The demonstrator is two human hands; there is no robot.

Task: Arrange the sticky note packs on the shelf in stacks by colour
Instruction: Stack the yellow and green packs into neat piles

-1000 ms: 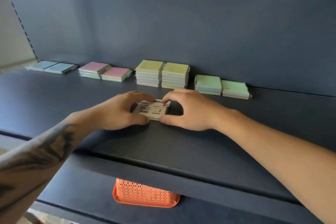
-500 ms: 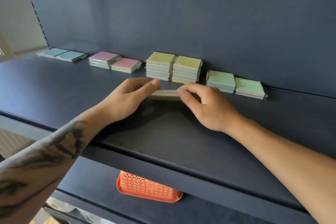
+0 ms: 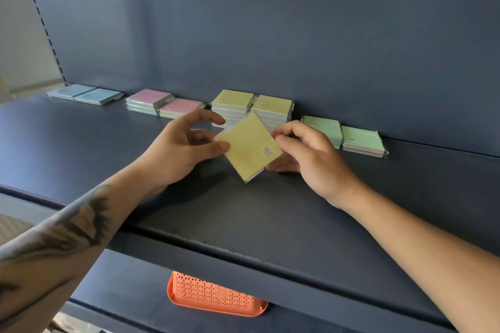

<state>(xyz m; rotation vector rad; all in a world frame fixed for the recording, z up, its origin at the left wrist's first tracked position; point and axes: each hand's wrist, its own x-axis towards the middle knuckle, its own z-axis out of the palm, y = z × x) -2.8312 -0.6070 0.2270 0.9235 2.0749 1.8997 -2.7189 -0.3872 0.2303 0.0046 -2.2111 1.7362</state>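
Shelf: a wide dark blue shelf (image 3: 81,149) with a tall back panel; all the stacks stand in a row at its far edge.
Yellow stacks: two tall yellow stacks (image 3: 251,108) stand side by side in the middle of the row, just behind the hands.
Other stacks: pink stacks (image 3: 162,105) to the left, blue packs (image 3: 86,93) at far left, green stacks (image 3: 343,134) to the right.
Basket: an orange basket (image 3: 216,297) shows on the lower level, near.
Held pack: one yellow pack (image 3: 249,146) is above the shelf, turned like a diamond, yellow face up, with a small round sticker.
Left hand: the left hand (image 3: 178,149) pinches the left corner of the pack, thumb on top.
Right hand: the right hand (image 3: 305,154) pinches the right corner, fingers curled below it.
Pack and grip: the pack lies between both hands, held only at two opposite corners.
Risk: I think the corner hold is weak, so the pack may slip or rotate. Set down crooked on a tall yellow stack, it may push the top packs off.
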